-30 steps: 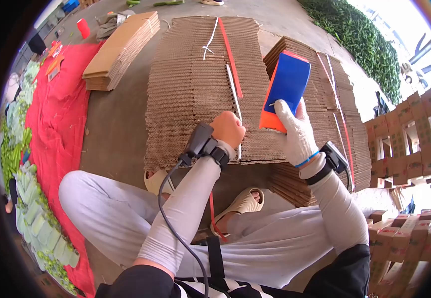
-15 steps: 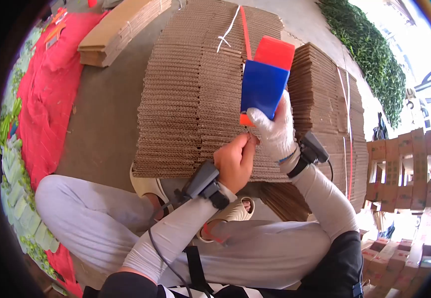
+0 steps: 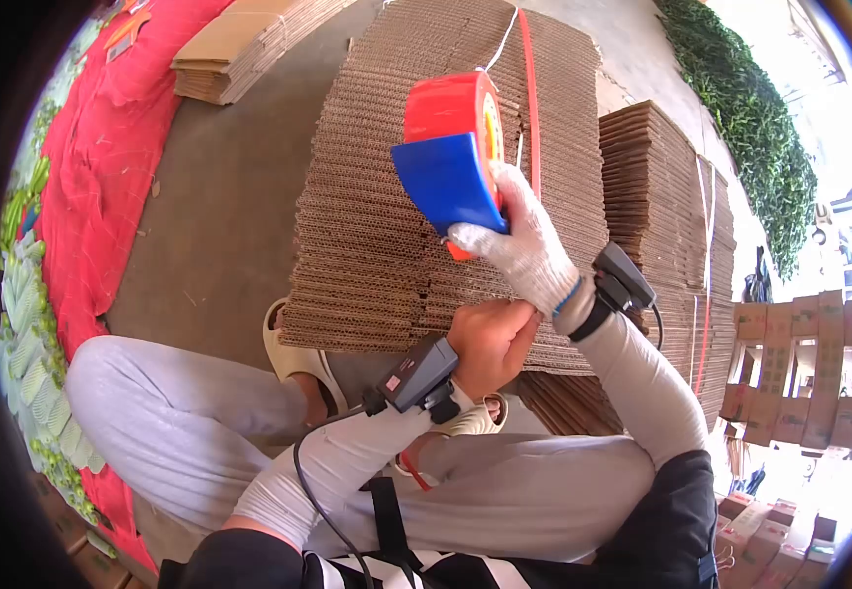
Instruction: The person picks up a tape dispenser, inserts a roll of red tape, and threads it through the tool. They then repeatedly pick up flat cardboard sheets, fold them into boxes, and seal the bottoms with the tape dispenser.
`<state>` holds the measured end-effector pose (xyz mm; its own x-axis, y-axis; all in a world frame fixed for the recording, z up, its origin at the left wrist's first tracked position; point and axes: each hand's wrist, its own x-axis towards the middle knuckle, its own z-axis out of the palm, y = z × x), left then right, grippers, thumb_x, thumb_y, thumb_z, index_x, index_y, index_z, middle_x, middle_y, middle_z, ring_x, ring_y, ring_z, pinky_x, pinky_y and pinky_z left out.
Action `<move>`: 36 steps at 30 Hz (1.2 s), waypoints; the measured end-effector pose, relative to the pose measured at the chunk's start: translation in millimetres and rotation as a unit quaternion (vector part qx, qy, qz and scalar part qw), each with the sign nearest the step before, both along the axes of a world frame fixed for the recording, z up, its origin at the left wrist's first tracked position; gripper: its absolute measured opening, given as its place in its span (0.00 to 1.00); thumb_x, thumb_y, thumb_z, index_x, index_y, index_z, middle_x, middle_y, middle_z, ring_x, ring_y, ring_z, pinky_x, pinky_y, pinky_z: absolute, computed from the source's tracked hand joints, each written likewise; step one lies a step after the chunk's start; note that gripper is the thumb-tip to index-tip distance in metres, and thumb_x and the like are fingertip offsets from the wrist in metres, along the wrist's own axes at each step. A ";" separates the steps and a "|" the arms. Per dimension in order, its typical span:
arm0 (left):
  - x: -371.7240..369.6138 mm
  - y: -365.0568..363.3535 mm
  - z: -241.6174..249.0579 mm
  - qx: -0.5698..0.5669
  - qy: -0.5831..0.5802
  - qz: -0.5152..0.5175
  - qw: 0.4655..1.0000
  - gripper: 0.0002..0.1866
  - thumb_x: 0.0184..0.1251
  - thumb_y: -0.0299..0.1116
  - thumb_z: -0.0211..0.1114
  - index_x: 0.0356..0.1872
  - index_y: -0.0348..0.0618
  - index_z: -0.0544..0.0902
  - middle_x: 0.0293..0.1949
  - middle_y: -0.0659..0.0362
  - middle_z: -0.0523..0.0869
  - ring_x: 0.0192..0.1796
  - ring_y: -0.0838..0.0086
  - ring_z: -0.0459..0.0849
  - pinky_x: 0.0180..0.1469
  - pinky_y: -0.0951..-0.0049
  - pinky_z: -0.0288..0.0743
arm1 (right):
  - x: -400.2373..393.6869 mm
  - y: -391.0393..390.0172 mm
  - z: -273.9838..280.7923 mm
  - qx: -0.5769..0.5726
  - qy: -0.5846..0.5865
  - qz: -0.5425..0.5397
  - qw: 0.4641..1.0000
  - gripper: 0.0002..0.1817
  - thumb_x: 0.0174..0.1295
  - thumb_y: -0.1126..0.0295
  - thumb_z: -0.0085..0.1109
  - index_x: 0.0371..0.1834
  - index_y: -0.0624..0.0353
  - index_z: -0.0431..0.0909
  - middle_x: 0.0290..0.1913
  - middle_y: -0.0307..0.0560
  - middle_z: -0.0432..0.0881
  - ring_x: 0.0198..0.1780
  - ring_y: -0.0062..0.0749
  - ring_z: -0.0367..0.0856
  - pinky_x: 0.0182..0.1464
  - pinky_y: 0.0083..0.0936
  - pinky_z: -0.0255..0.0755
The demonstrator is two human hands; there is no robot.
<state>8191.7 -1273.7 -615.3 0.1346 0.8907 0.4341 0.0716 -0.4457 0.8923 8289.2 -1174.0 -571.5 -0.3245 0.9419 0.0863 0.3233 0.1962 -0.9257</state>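
Note:
My right hand (image 3: 527, 247), in a white knit glove, grips a tape dispenser (image 3: 450, 185) with a blue plate and a red roll of tape. It holds the dispenser tilted above a bundle of flattened cardboard boxes (image 3: 357, 226). My bare left hand (image 3: 491, 346) is closed just below the right wrist, its thumb side by the glove's cuff. Whatever its fingertips pinch, if anything, is hidden. A red strap (image 3: 530, 98) and white string run over the far part of the bundle.
A second cardboard stack (image 3: 661, 206) stands at the right, tied with string. Another flat bundle (image 3: 239, 44) lies at the far left beside a red cloth (image 3: 102, 196). Green leafy plants (image 3: 740, 128) line the back right. Assembled cartons (image 3: 814, 363) are piled at the right.
My right hand has swung the tape dispenser to the left and turned it, so the roll's side now shows. My left hand has shifted slightly right and down, nearer the right wrist.

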 end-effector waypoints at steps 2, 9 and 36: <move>-0.7 -1.5 1.4 -0.016 -0.011 -0.009 1.000 0.05 0.73 0.26 0.63 0.39 0.36 0.85 0.25 0.49 0.82 0.26 0.56 0.83 0.29 0.63 0.74 | 0.1 -2.5 3.6 0.028 0.007 -0.035 0.999 0.32 0.58 0.68 0.78 0.63 0.63 0.71 0.54 0.45 0.76 0.55 0.28 0.75 0.61 0.27 0.73; -7.3 -6.2 6.3 -0.206 -0.108 -0.050 0.971 0.11 0.80 0.32 0.58 0.42 0.36 0.86 0.20 0.64 0.76 0.24 0.86 0.71 0.27 0.77 0.65 | 32.8 -16.4 32.2 -0.058 0.313 -0.097 0.943 0.30 0.66 0.66 0.70 0.67 0.55 0.67 0.54 0.39 0.77 0.54 0.24 0.77 0.59 0.30 0.76; -30.2 -67.4 -36.2 0.432 0.276 -0.214 0.832 0.22 0.65 0.39 0.62 0.60 0.47 0.81 0.52 0.61 0.84 0.52 0.70 0.83 0.50 0.65 0.76 | 62.5 -104.8 129.3 0.353 -0.349 -0.129 0.858 0.26 0.51 0.81 0.71 0.55 0.62 0.75 0.49 0.58 0.79 0.51 0.57 0.78 0.54 0.35 0.77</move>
